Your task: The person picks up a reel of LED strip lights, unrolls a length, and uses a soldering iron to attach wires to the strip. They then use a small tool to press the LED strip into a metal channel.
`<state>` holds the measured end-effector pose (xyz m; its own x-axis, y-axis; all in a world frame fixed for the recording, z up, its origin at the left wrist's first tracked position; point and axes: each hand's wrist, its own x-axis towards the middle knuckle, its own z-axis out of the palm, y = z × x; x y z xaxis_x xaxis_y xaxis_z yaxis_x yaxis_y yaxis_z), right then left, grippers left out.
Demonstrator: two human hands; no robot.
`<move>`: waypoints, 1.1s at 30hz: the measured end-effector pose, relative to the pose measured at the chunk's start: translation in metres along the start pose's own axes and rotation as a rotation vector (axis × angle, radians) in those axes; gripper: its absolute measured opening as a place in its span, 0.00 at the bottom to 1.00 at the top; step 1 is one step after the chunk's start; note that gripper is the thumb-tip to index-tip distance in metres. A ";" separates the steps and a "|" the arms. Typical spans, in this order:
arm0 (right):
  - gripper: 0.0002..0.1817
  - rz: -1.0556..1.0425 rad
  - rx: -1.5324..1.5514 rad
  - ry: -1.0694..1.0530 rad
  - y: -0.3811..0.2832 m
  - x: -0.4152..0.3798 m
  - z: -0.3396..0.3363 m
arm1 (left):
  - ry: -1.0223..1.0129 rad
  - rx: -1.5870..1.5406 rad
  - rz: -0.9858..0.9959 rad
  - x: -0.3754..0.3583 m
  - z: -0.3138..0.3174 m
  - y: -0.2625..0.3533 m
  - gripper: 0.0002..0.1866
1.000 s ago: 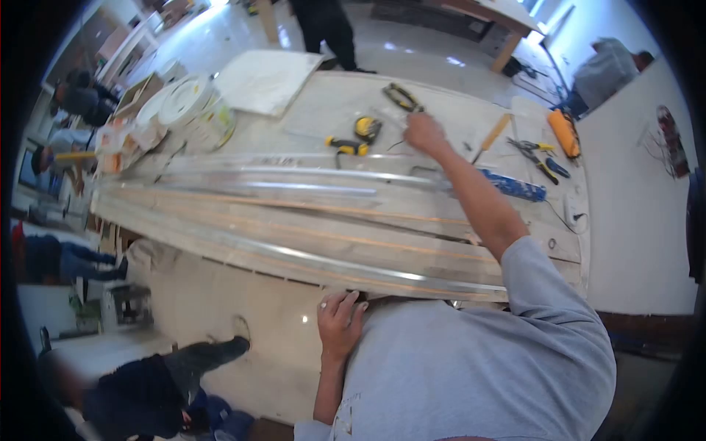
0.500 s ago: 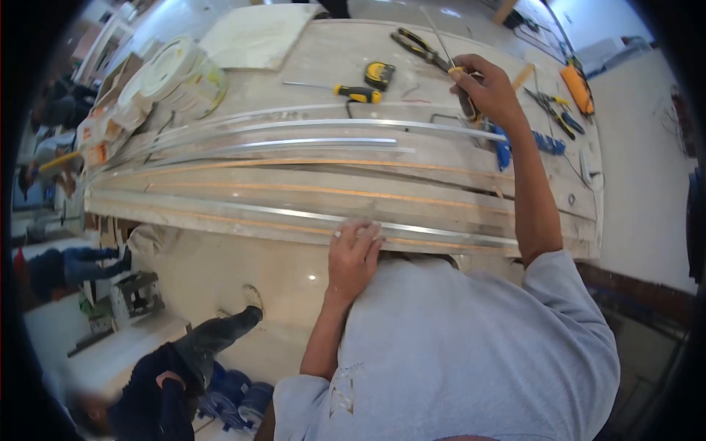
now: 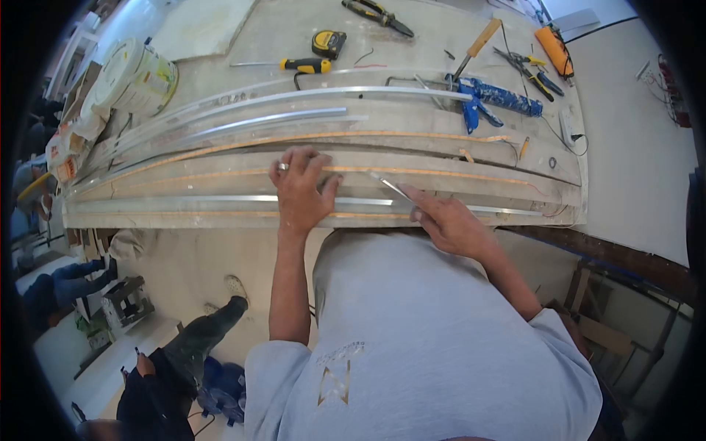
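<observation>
My left hand (image 3: 303,189) lies palm down with fingers apart, fingertips on or beside a narrow orange strip (image 3: 456,175) running along the board. My right hand (image 3: 454,224) is closed around a slim tool (image 3: 392,185) with a silver shaft or blade. Its tip points left, close to the orange strip; its handle is hidden in my fingers. Below the strip, a silver metal profile (image 3: 228,199) lies lengthwise, partly behind my left hand. A second orange strip (image 3: 382,135) and a longer profile (image 3: 353,91) lie farther back.
On the worktable (image 3: 257,55) are a yellow-handled screwdriver (image 3: 305,66), a tape measure (image 3: 328,44), pliers (image 3: 379,16), a blue caulking gun (image 3: 504,97) and a wooden-handled tool (image 3: 482,42). A white bucket (image 3: 136,77) stands left. Another person (image 3: 173,367) is at lower left.
My right hand has come down from the far tools to the near strips, now with the slim tool pointing left. My left hand has moved left and forward. The pliers are now away from my right hand.
</observation>
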<state>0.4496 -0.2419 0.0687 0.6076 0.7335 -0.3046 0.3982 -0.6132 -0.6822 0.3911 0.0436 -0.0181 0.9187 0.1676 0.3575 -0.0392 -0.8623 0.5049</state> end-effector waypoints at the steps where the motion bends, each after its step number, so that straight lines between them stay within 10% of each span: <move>1: 0.36 0.004 0.010 -0.008 -0.007 0.002 0.002 | 0.014 0.014 0.008 0.000 -0.002 -0.007 0.21; 9: 0.37 0.055 -0.609 -0.029 -0.015 0.030 0.020 | 0.115 -0.099 0.109 0.002 0.003 -0.029 0.09; 33: 0.35 -0.083 -0.772 0.083 -0.032 0.050 0.031 | 0.067 -0.202 0.086 0.001 -0.004 -0.031 0.11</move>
<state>0.4461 -0.1765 0.0546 0.5921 0.7804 -0.2008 0.7917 -0.6099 -0.0357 0.3919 0.0727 -0.0304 0.8806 0.1351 0.4543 -0.2001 -0.7629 0.6147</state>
